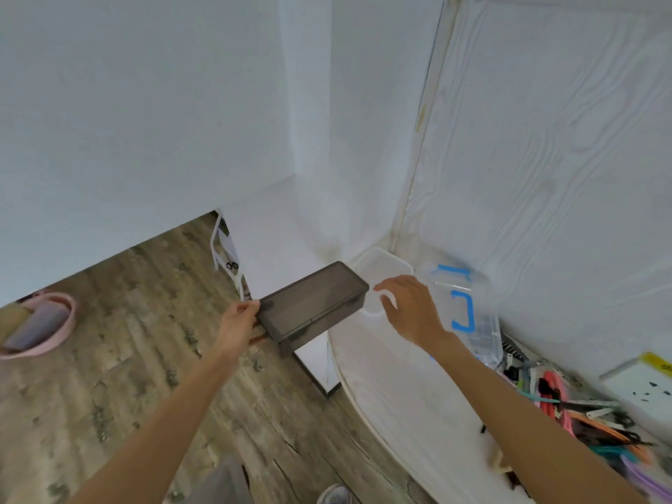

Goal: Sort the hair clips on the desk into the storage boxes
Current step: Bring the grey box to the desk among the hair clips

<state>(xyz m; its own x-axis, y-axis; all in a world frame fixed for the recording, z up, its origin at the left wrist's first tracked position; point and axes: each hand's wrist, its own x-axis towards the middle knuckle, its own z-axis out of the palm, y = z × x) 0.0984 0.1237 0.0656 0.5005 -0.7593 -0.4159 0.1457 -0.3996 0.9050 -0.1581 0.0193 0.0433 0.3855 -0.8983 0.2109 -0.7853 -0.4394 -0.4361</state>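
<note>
My left hand (240,323) grips the near end of a long smoky-grey storage box (312,303) with its lid on, held level in the air past the desk's left edge. My right hand (407,307) hovers just right of the box's far end, fingers relaxed and spread, holding nothing. Under that hand lies a white translucent box (381,265) in the desk corner. A clear box with blue latches (462,307) stands beside it. A heap of colourful hair clips (582,420) lies at the desk's right.
The white desk (400,387) fills the lower right, against a white wall. A white paper sheet (643,383) lies at far right. On the wooden floor at left sits a pink basin (40,325). A white rack (227,256) stands by the wall.
</note>
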